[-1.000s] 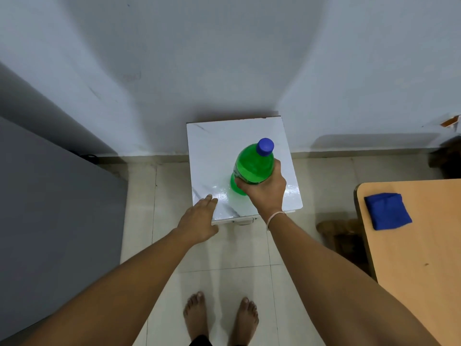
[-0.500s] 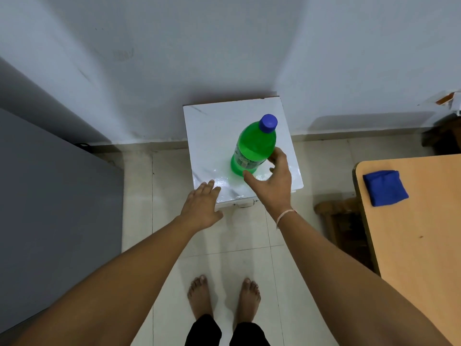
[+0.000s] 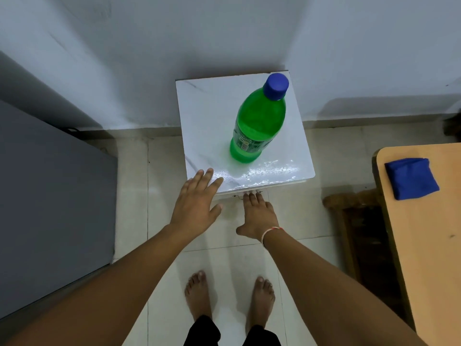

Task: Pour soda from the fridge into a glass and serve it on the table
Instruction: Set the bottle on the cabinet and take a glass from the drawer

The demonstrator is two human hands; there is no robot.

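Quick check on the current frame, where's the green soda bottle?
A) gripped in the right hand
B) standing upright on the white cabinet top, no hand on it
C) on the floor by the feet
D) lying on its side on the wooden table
B: the green soda bottle stands upright, cap on, on the white cabinet top, while the right hand is below the front edge and the left hand rests at the corner, both open.

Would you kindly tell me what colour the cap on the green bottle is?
Blue; the cap shows clearly in the head view.
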